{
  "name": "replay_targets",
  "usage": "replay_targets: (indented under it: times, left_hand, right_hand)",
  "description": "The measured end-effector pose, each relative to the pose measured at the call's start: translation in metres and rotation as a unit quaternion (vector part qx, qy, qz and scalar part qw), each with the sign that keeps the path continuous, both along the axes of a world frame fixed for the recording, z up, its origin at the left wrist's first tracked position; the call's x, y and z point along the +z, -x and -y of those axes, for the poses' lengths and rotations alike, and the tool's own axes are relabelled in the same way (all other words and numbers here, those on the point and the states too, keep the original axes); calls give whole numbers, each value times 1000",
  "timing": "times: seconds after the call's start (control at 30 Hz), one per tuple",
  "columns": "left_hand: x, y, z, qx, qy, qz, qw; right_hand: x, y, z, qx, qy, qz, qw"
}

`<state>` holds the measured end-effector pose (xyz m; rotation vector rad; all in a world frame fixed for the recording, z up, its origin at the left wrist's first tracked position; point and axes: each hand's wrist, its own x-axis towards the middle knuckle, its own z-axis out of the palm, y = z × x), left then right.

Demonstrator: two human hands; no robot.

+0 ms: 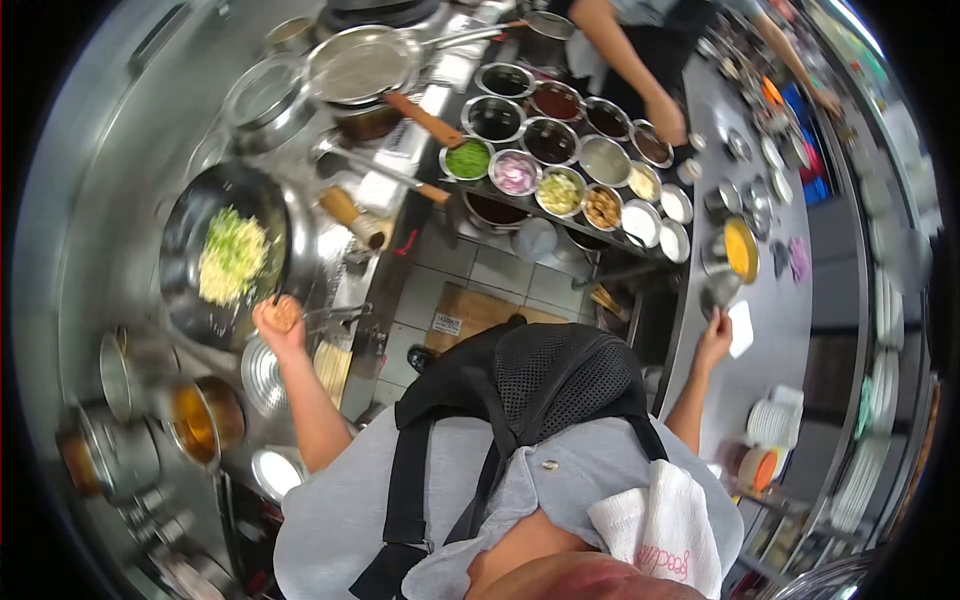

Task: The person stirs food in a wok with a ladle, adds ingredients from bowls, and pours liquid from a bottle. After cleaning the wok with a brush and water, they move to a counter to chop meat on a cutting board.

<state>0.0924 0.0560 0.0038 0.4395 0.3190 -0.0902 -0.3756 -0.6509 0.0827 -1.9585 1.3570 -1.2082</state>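
On the left, a dark wok [180, 250] holds pale chopped food [228, 280] with chopped greens on top. My left hand [282, 322] is closed at the wok's near right edge, seemingly round its handle, which the fingers mostly hide. Out to the right, over the steel counter, my right hand [713, 345] has its fingers closed at the edge of a small metal bowl [720, 291]. A white flat piece [741, 330] lies beside that hand. Just beyond the bowl stands a metal container of yellow liquid [740, 250].
Ahead, several metal tubs hold sauces, chopped greens [467, 159], onion [515, 173] and powders. A co-worker's arm [640, 75] reaches over them. Pots and a strainer [365, 65] stand at the far left. Plates [775, 422] are stacked on the right counter [755, 370].
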Motion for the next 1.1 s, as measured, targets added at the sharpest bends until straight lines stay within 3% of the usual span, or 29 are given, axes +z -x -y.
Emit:
replay_targets:
  times: [0.03,0.1,0.2,0.3,0.37,0.43,0.57,0.63,0.7,0.77,0.87,0.9,0.93,0.97,1.03,1.1]
  left_hand:
    - [-2,-4,-2,-3,-12,-26,1000]
    - [9,-9,5,4,-44,-47,998]
    - [14,-22,11,22,-46,-74,996]
    - [6,-37,1,10,-53,-66,996]
    - [9,-45,-2,21,-52,-70,996]
    - [7,-44,-2,23,-71,-78,994]
    - [35,-3,22,-31,-37,-18,999]
    - [51,28,49,-96,-50,-30,994]
    - [40,61,66,-122,-91,-9,988]
    - [39,105,101,-121,-180,-28,976]
    - [38,168,168,-59,-162,-103,980]
    - [36,189,193,-26,-240,-119,963]
    - [35,204,211,6,-317,-138,938]
    - [22,216,218,19,-318,-145,937]
    - [-18,245,224,-103,-317,-77,940]
    - [-31,284,227,-95,-326,-100,935]
  right_hand:
    - [-5,48,-8,-84,40,-60,994]
    - [-19,130,-26,-210,-10,-233,949]
    - [-36,184,-69,-291,-24,-331,897]
    - [-61,205,-88,-307,-95,-313,893]
    - [-85,199,-88,-308,-59,-255,915]
    - [-78,165,-80,-258,23,-181,949]
    - [-62,91,-33,-120,-37,-251,960]
    - [-41,35,6,-77,-137,-134,979]
    - [-63,-7,85,-29,-53,-116,991]
    - [-47,-80,149,99,125,33,987]
    - [-31,-165,244,155,-50,4,987]
    - [-22,-193,272,165,-91,-1,982]
    - [-31,-217,307,168,-65,-18,983]
    - [-43,-240,342,173,-39,-35,983]
    - [-47,-273,376,155,-66,-91,982]
    - [-47,-294,388,127,-88,-162,975]
